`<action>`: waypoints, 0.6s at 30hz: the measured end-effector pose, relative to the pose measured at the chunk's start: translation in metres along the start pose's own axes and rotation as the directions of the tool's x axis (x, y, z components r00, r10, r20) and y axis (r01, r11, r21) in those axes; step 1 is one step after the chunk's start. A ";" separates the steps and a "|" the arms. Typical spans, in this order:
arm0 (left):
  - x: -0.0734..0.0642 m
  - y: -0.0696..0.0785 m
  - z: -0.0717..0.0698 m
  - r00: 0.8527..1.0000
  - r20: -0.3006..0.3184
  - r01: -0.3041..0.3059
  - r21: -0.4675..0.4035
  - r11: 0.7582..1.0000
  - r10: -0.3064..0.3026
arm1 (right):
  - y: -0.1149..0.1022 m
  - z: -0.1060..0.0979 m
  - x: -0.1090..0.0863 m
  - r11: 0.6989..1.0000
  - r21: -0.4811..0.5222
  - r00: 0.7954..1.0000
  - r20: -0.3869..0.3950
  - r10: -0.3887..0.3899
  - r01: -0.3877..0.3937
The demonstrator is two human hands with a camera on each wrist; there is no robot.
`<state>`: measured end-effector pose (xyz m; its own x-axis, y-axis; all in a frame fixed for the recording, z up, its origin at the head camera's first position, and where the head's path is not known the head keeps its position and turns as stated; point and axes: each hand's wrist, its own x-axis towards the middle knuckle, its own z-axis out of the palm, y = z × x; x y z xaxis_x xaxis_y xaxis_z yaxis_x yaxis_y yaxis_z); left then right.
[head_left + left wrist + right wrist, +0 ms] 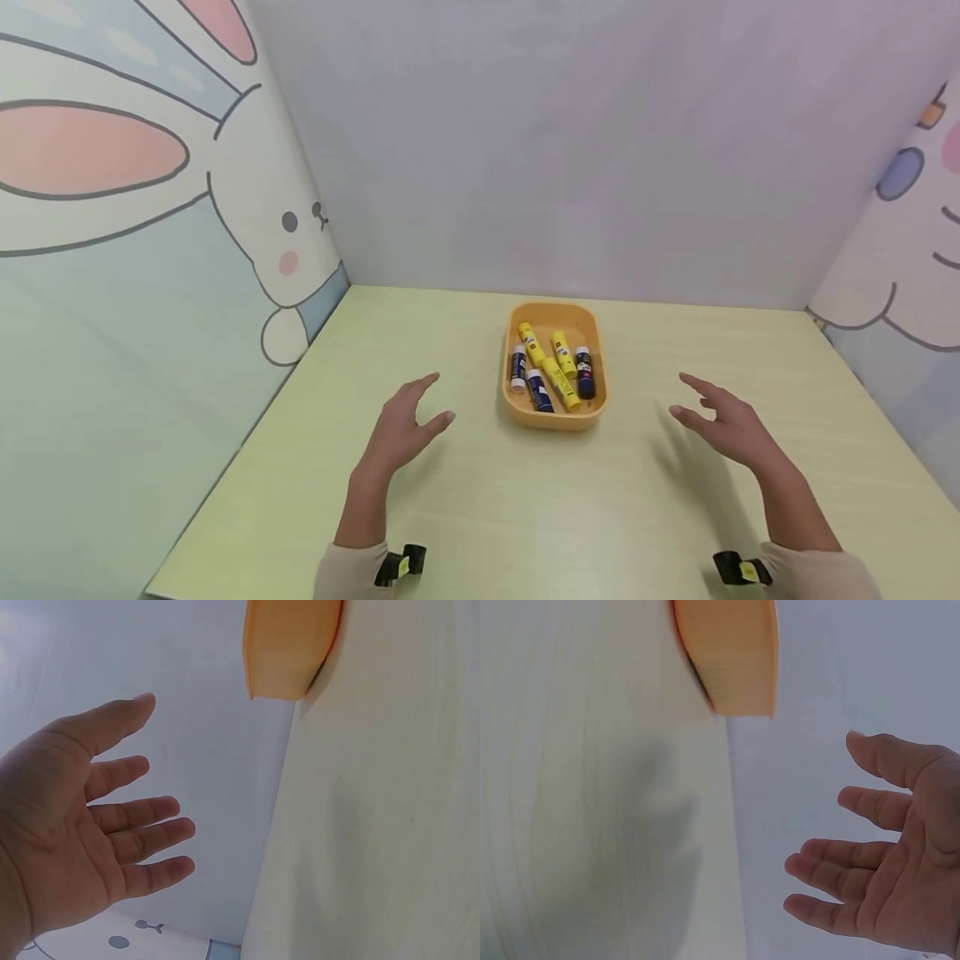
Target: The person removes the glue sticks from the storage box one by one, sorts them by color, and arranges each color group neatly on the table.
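Note:
An orange plastic tray point(555, 422) stands on the table, holding several glue sticks. Three are yellow, among them a long yellow glue stick point(561, 384) lying slantwise; three are dark blue, one a dark blue glue stick point(586, 372) by the right wall. To the left of the tray my left hand point(400, 432) hovers over the table, fingers spread and touching nothing. My right hand point(731, 423) is held above the table on the other side, also bare and relaxed. Both wrist views show loosely extended fingers and the tray's outer wall point(289, 652), its contents hidden there.
The pale yellow table point(480, 517) meets a grey-lilac wall point(555, 150) behind the tray. Side walls carry cartoon drawings, a white rabbit point(247, 192) on the left and a smiling figure point(885, 283) on the right. Black straps circle both wrists.

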<state>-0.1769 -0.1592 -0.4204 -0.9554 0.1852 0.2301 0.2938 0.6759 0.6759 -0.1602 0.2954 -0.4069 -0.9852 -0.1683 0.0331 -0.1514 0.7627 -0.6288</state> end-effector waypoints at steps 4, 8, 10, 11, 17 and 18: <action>0.004 0.002 0.005 0.999 0.029 0.017 -0.034 0.999 -0.016 | -0.006 0.003 0.008 1.000 0.024 1.000 0.005 -0.010 0.009; 0.010 0.004 0.012 0.998 0.051 0.028 -0.053 0.998 -0.025 | -0.009 0.005 0.015 0.998 0.059 1.000 0.012 -0.027 0.026; 0.012 0.007 0.015 0.998 0.062 0.031 -0.060 0.998 -0.027 | -0.010 0.005 0.018 0.997 0.075 0.999 0.016 -0.031 0.029; 0.013 0.008 0.017 0.997 0.069 0.033 -0.066 0.997 -0.029 | -0.011 0.005 0.020 0.997 0.078 0.999 0.019 -0.031 0.029; 0.018 0.013 0.026 0.992 0.117 0.067 -0.097 0.993 -0.055 | -0.014 0.007 0.029 0.991 0.131 0.998 0.044 -0.037 0.030; 0.020 0.013 0.027 0.990 0.127 0.066 -0.099 0.993 -0.053 | -0.014 0.007 0.030 0.989 0.144 0.998 0.049 -0.041 0.034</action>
<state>-0.1925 -0.1274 -0.4259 -0.9656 0.2386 0.1032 0.2321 0.6123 0.7558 -0.1869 0.2752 -0.4024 -0.9731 -0.2296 0.0212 -0.1713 0.6584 -0.7329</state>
